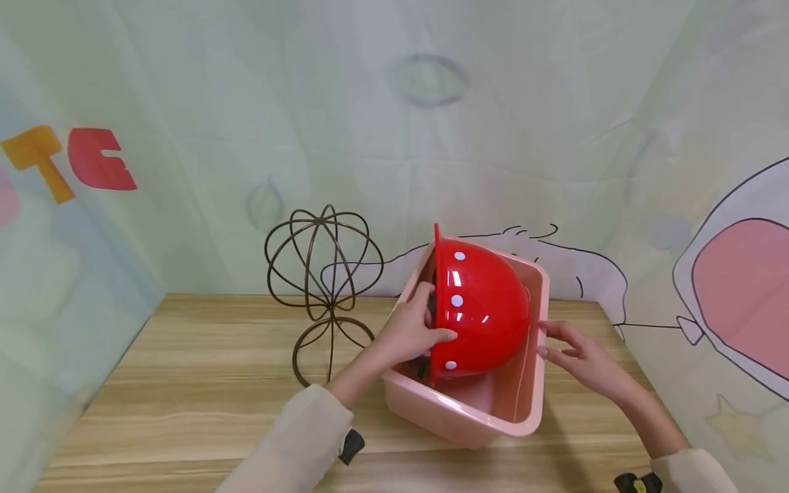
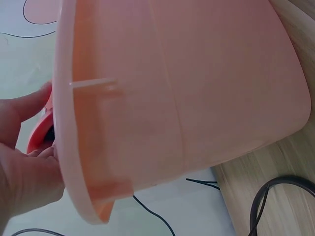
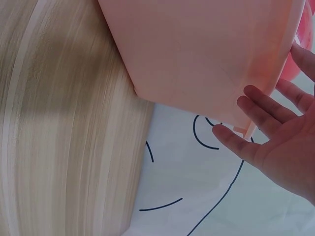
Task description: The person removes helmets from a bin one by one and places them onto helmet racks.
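Observation:
A red hard hat (image 1: 483, 308) with white dots lies on its side in the pink plastic bin (image 1: 440, 411), its brim facing left. My left hand (image 1: 409, 330) grips the brim, thumb on the outer shell and fingers inside the hat. In the left wrist view, the hat's red edge (image 2: 37, 135) shows behind the bin's rim. My right hand (image 1: 585, 359) is at the bin's right rim, its fingertips at the edge. The right wrist view shows that hand (image 3: 285, 140) with fingers spread and fairly straight beside the bin wall (image 3: 197, 54). The hat's inside is mostly hidden.
A dark wire stand (image 1: 331, 308) with a round cage top stands left of the bin on the wood-grain table (image 1: 203, 383). A printed cloth backdrop (image 1: 345, 123) rises behind the table and along both sides.

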The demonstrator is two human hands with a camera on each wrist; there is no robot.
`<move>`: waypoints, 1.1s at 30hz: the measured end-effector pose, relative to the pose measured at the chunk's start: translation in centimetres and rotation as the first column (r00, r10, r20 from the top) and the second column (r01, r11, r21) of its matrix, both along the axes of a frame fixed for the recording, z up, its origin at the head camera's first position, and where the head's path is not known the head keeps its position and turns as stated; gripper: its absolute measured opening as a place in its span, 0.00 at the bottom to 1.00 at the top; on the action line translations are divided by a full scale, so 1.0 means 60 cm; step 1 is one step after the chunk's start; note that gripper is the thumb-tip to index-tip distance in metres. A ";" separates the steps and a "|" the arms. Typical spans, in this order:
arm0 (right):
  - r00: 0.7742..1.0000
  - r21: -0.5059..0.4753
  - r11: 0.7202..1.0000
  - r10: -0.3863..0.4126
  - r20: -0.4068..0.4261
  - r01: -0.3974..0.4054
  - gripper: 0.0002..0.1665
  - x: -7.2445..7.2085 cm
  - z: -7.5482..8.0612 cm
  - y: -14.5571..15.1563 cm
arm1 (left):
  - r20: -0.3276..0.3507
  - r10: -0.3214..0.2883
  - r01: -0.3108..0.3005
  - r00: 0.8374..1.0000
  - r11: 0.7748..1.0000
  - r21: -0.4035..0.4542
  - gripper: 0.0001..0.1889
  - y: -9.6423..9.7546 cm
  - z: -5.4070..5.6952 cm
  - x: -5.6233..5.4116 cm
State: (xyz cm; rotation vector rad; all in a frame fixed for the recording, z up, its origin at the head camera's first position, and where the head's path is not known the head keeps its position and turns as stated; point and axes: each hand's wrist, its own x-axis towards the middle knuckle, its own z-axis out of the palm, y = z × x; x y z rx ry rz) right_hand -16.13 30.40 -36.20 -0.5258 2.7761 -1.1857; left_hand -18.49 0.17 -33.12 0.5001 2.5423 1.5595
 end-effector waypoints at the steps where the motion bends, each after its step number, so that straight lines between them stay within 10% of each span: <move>1: 1.000 0.003 1.000 0.003 -0.004 -0.003 0.29 0.000 0.000 0.000 | 0.001 0.004 -0.004 1.000 1.000 -0.014 0.34 0.001 0.000 0.001; 12: 1.000 0.012 1.000 0.016 -0.022 -0.016 0.28 -0.001 0.000 -0.003 | 0.025 0.033 -0.032 0.999 0.998 -0.049 0.33 0.005 -0.008 0.009; 33: 1.000 0.003 1.000 0.000 -0.002 0.000 0.29 0.001 0.000 -0.003 | 0.164 0.003 -0.035 0.986 0.980 0.194 0.32 -0.032 -0.011 0.002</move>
